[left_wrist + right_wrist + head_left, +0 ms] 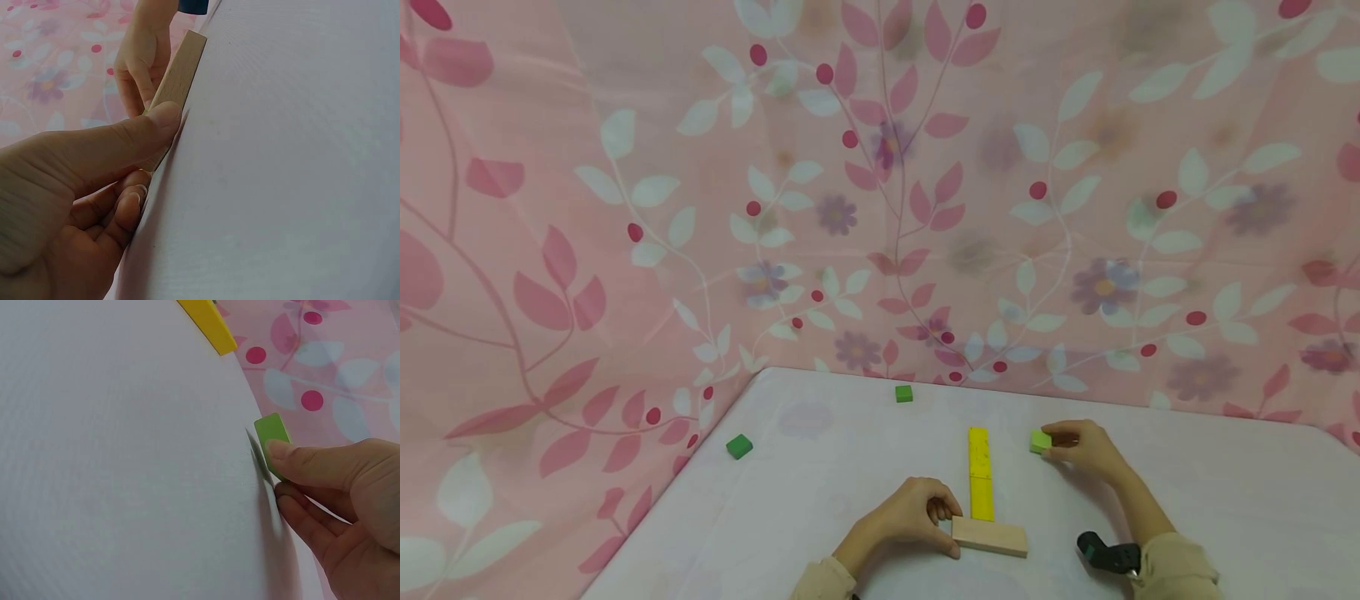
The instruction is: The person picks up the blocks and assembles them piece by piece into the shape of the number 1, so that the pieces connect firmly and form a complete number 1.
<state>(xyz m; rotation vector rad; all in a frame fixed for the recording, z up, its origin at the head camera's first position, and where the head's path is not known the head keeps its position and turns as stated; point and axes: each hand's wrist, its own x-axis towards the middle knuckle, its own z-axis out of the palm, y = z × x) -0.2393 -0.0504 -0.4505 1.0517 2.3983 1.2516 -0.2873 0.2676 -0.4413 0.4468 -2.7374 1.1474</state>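
Note:
My left hand (917, 512) pinches one end of a plain wooden block (989, 536), which lies across the near end of two yellow blocks (980, 475) laid end to end. In the left wrist view the thumb presses along the face of the wooden block (181, 72). Further right, my right hand (1090, 450) holds a small light green block (1040, 442) between thumb and fingers. The right wrist view shows that green block (272, 431) with a shadow beside it; whether it touches the table I cannot tell. A yellow block (209, 325) appears there too.
A green block (904, 393) lies near the table's back edge, and a darker green one (740, 447) near its left edge. The white table (850, 442) meets a pink floral cloth (925, 208) behind and at the left. A black device (1108, 553) is on the right wrist.

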